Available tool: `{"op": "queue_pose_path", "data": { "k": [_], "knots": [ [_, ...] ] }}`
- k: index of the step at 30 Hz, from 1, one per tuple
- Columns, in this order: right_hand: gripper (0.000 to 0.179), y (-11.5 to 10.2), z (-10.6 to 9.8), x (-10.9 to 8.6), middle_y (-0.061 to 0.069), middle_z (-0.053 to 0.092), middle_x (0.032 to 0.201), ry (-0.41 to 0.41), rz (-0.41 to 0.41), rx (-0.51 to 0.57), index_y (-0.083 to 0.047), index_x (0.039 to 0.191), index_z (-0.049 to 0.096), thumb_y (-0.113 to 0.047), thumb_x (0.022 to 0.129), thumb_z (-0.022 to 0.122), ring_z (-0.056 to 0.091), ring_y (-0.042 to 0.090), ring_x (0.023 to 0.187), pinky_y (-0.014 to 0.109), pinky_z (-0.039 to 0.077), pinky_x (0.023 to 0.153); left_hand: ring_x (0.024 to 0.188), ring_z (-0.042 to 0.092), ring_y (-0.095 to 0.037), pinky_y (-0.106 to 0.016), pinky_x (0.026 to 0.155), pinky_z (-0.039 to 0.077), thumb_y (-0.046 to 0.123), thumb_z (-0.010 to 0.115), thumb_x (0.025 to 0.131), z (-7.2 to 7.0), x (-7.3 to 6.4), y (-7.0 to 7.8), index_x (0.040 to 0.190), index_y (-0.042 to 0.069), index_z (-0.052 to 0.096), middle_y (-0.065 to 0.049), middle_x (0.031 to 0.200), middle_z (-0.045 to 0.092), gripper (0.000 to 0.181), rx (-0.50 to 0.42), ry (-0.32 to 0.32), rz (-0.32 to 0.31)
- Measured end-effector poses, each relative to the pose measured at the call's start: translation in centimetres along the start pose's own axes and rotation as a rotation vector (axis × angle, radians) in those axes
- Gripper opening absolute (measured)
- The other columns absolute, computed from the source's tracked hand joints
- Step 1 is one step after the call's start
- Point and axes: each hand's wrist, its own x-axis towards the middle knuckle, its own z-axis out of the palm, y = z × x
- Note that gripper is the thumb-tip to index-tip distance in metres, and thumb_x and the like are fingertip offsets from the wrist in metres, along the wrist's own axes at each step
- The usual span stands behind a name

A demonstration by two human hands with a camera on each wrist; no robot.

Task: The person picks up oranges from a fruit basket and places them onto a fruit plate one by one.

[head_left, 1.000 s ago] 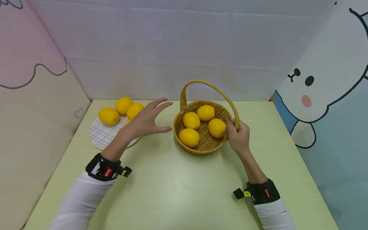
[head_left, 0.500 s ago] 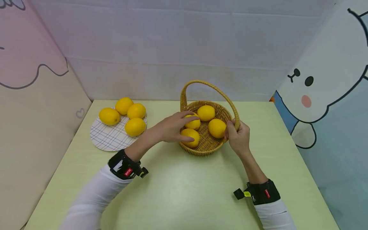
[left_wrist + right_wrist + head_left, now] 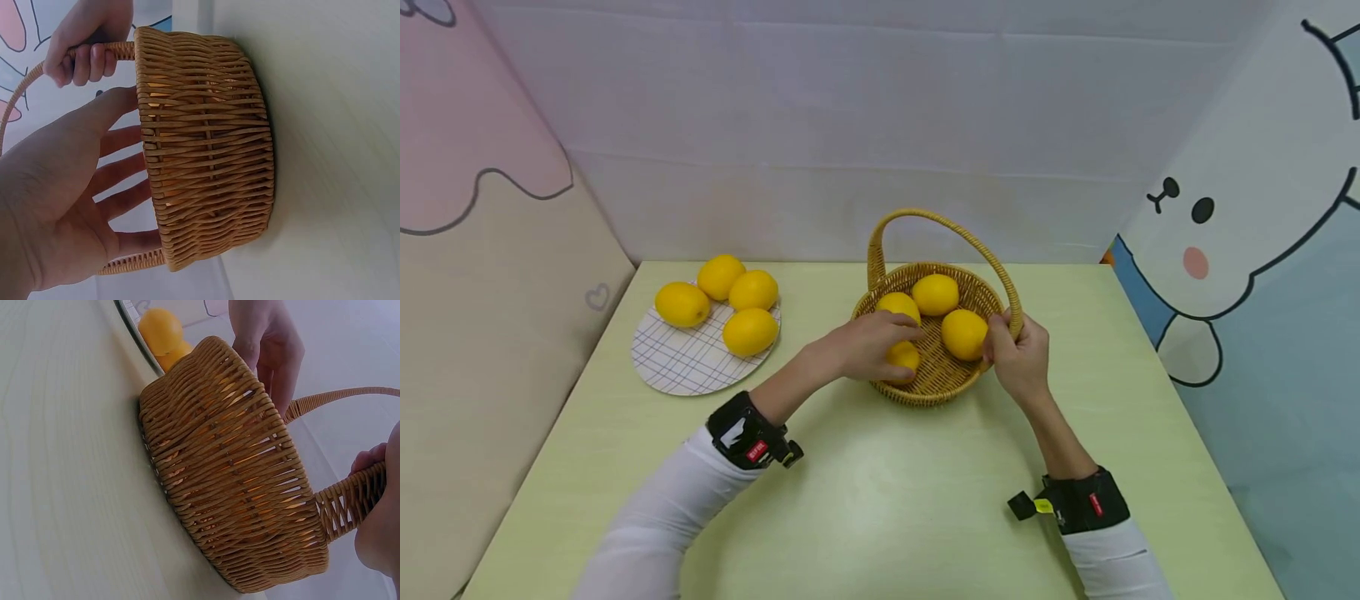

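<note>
Head view: I see front lemon (image 3: pixel 902 360) partly under left grip (image 3: pixel 872 345).
Left wrist view: basket (image 3: pixel 209 144) mostly hides it.
Left grip: spread, touch unclear.
Right grip (image 3: pixel 1022 354): clasping handle (image 3: pixel 955 227).

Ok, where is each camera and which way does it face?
Head: worn on the head, looking forward and down at the table, basket, lemons and plate; both sleeves, left hand and right hand show.
Left wrist: on that wrist, facing the basket's side; left hand nearest, right hand on the handle beyond.
Right wrist: on that wrist, facing the basket's side; right hand cut off by the edge, left hand beyond.
Shared: both wrist views show the basket's side and both hands.
</note>
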Motion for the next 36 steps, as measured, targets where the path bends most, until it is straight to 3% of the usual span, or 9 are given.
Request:
{"op": "queue_pose_path", "data": {
  "k": [13,26,36],
  "knots": [
    [0.039,0.1,0.0,-0.1,-0.005,0.055,0.055,0.005,0.005,-0.023,0.008,0.074,0.05,-0.001,0.112,0.054,0.051,0.025,0.044,0.02,0.045,0.043,0.145,0.066,-0.03,-0.047,0.122,0.056,0.025,0.085,0.103,0.6,1.0,-0.3,0.147,0.007,0.075,-0.012,0.153,0.072,0.049,0.002,-0.07,0.065],
    [0.04,0.2,0.0,-0.1,-0.002,0.055,0.055,-0.002,0.007,-0.005,0.008,0.074,0.05,-0.001,0.112,0.054,0.05,0.029,0.044,0.025,0.046,0.042,0.115,0.069,-0.02,-0.037,0.099,0.06,0.021,0.087,0.1,0.6,1.4,-0.3,0.137,0.008,0.08,-0.007,0.132,0.079,0.04,0.063,-0.063,0.084],
    [0.04,0.1,0.0,-0.1,-0.004,0.056,0.055,0.003,0.003,-0.012,0.008,0.074,0.05,-0.001,0.113,0.054,0.051,0.022,0.045,0.02,0.046,0.043,0.124,0.071,-0.022,-0.039,0.104,0.06,0.02,0.085,0.1,0.4,1.4,-0.4,0.142,0.006,0.077,-0.009,0.139,0.078,0.045,0.011,-0.059,0.093]
  ]
}}
